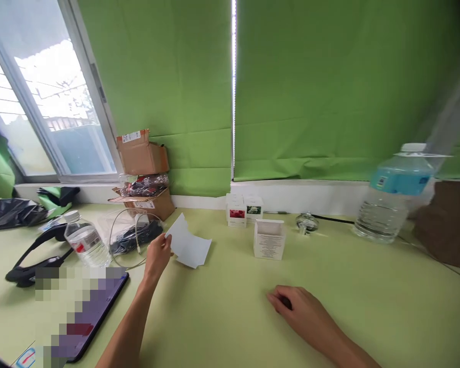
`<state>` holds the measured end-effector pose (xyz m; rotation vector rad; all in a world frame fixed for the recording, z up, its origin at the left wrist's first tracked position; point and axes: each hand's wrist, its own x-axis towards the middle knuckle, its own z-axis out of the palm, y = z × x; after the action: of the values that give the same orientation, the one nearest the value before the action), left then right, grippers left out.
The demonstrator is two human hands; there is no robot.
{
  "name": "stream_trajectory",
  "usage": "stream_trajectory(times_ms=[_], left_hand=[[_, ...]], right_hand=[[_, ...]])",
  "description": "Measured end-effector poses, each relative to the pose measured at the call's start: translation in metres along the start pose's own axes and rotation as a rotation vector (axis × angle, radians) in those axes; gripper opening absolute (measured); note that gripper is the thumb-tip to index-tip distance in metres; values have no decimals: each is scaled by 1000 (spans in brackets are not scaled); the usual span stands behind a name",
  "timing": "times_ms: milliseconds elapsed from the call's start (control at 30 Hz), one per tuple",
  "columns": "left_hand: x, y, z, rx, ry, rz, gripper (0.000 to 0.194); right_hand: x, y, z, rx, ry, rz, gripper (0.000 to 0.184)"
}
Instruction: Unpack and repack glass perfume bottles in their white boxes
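Note:
My left hand (161,250) pinches the edge of a folded piece of white card (187,245), tilted up just over the table with its far corner raised. My right hand (297,304) rests low on the tabletop with its fingers curled together. A dark spot shows inside the curl; whether it is an object or shadow I cannot make out. Beyond that hand stands a small white box (269,245) with its top open and printed text on the front. Behind it are small white boxes with a red picture (236,214) and a white flower picture (255,209).
On the left are a tablet (99,309), a black headset (26,271), a small water bottle (85,240), cables (138,237) and stacked cardboard boxes (143,156). A glass item (306,223) lies at the back. Right stands a large water bottle (391,199) beside a brown bag (448,225).

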<state>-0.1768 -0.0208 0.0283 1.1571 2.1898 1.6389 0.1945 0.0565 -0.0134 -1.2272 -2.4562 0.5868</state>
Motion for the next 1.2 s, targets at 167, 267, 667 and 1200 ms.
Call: stream_trajectory(times_ms=[167,267,667,1200], left_hand=[[-27,36,20,-223,-173,-3,50],[-48,59,30,-441,-178,-76,51],[-118,84,84,-575,-283,11,58],[-116,72,93,-460,-623,-7,49]], right_hand=[[-5,-16,-11,312,-19,-25,39],[-10,-28,-18,652,-105,49,46],[-13,-41,-32,1104,16,38,49],[-12,-37,-35,989,-62,-41,54]])
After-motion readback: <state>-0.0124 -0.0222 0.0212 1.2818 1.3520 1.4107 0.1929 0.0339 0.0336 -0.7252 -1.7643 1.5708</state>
